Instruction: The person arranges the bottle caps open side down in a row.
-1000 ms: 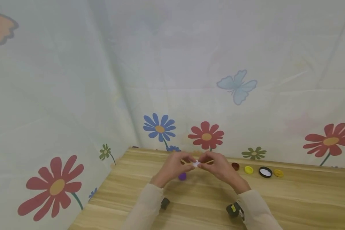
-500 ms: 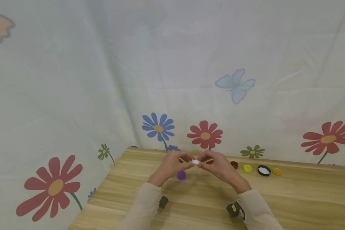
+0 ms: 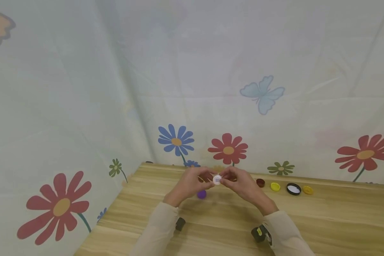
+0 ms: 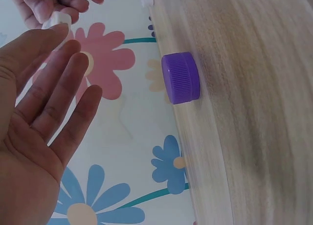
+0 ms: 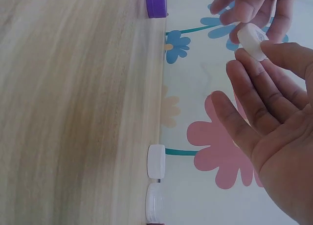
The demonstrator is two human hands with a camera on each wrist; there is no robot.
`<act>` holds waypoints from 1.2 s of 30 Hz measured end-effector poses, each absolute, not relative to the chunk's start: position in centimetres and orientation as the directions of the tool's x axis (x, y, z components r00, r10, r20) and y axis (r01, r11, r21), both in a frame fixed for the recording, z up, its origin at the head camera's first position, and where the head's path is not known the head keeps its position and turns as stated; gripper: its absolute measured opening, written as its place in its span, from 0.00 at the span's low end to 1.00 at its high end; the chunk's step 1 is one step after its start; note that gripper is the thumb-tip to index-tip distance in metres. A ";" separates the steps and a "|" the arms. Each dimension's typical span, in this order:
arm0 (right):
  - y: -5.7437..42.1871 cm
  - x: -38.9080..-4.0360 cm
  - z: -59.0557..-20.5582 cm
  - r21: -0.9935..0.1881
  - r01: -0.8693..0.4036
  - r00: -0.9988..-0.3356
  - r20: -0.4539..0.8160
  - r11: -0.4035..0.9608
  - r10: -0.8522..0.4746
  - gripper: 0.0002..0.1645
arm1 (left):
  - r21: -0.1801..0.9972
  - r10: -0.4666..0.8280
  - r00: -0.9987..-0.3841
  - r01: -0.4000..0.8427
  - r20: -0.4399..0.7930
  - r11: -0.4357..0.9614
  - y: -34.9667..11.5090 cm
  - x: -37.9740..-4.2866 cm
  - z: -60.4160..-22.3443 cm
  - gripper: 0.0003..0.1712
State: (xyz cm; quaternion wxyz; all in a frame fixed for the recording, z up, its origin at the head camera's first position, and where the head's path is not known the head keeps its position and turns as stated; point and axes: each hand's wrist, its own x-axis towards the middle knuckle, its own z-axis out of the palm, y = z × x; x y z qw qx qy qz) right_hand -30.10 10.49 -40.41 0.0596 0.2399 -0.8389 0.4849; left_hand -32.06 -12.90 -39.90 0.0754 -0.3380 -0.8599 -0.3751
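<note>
Both hands meet above the table around a small white bottle cap (image 3: 217,179). My left hand (image 3: 190,185) pinches its left side between thumb and fingertips. On the opposite side my right hand (image 3: 241,183) pinches it too. In the right wrist view the white cap (image 5: 252,42) is round with a ribbed-looking rim, and a faint dark mark shows on its face. Below the left hand a purple bottle cap (image 3: 201,194) stands on the table; the left wrist view shows its ridged side (image 4: 182,78). In that view the left hand's other fingers (image 4: 73,122) extend free.
Along the table's back edge stand a dark red cap (image 3: 260,182), a yellow cap (image 3: 275,186), a black-rimmed lid (image 3: 293,189) and an orange-yellow cap (image 3: 308,190). Two white caps, one plain (image 5: 156,161) and one ridged (image 5: 154,203), show in the right wrist view. A flowered curtain (image 3: 192,71) hangs behind.
The white cap has tilted between the fingers, so its round, marked face now shows instead of its edge. The hands have stayed in nearly the same place.
</note>
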 end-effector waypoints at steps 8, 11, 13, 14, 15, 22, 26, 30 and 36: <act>10.5 -30.1 -40.5 -0.807 -0.448 -0.878 0.316 0.385 -0.359 0.09 | 0.569 0.530 -0.741 0.663 0.412 0.486 -12.7 -32.0 -40.1 0.16; 10.5 -30.0 -40.6 -0.814 -0.446 -0.875 0.311 0.372 -0.370 0.09 | 0.556 0.527 -0.744 0.663 0.412 0.501 -12.7 -32.0 -40.1 0.16; 10.5 -30.0 -40.6 -0.811 -0.445 -0.877 0.307 0.380 -0.370 0.08 | 0.552 0.524 -0.750 0.656 0.403 0.514 -12.7 -32.0 -40.1 0.17; 10.5 -30.0 -40.6 -0.805 -0.449 -0.875 0.309 0.388 -0.372 0.09 | 0.552 0.522 -0.755 0.650 0.396 0.522 -12.7 -31.9 -40.1 0.17; 10.5 -30.1 -40.6 -0.799 -0.451 -0.875 0.308 0.397 -0.374 0.08 | 0.553 0.521 -0.760 0.645 0.390 0.527 -12.7 -31.9 -40.1 0.17; 10.7 -30.4 -40.9 -0.756 -0.499 -0.848 0.325 0.424 -0.418 0.09 | 0.575 0.513 -0.785 0.610 0.347 0.545 -12.8 -31.9 -40.3 0.15; 10.6 -30.7 -41.2 -0.747 -0.515 -0.838 0.334 0.421 -0.432 0.10 | 0.594 0.506 -0.797 0.591 0.328 0.546 -12.9 -32.0 -40.4 0.14; 10.5 -31.0 -41.6 -0.736 -0.540 -0.822 0.358 0.408 -0.442 0.10 | 0.610 0.508 -0.801 0.583 0.317 0.537 -12.9 -32.1 -40.6 0.13; 10.1 -31.2 -42.3 -0.744 -0.535 -0.824 0.354 0.400 -0.442 0.09 | 0.610 0.516 -0.796 0.587 0.315 0.533 -13.0 -32.4 -41.1 0.13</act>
